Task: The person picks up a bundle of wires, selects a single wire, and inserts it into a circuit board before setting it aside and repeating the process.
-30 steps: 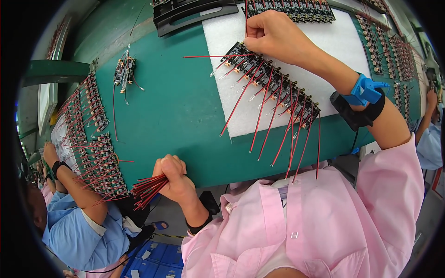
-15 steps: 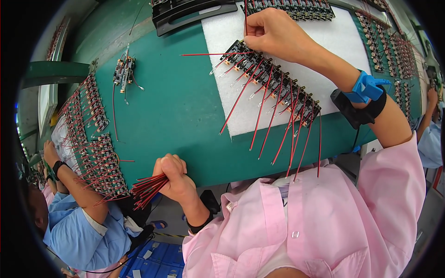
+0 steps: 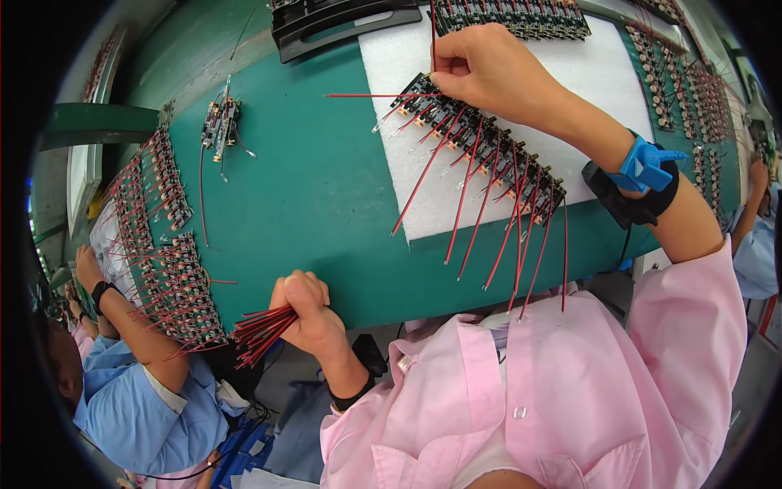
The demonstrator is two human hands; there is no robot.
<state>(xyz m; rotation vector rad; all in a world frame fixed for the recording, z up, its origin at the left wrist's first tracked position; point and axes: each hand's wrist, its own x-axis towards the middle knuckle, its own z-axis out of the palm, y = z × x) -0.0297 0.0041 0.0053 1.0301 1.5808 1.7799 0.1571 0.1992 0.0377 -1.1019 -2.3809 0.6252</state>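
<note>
My left hand (image 3: 305, 306) is closed round a bundle of red and black wires (image 3: 262, 332) at the table's near edge. Farther off to the right, my right hand (image 3: 481, 65) pinches a single red wire (image 3: 433, 37) at the far left end of a row of black circuit boards (image 3: 489, 151). Red and black wires hang from these boards toward me, and one lies out to the left. The row slants across a white foam sheet (image 3: 423, 212). My right fingertips hide the spot where the pinched wire meets the board.
A small pair of boards (image 3: 220, 126) lies on the green table mat (image 3: 301, 187). Wired boards (image 3: 175, 277) line its left side. A black tray (image 3: 346, 24) and more boards (image 3: 513, 18) sit at the back. A co-worker's arm (image 3: 134, 326) is at left.
The row of boards and my right hand have shifted slightly toward me and to the right. My left hand stays put with its wires.
</note>
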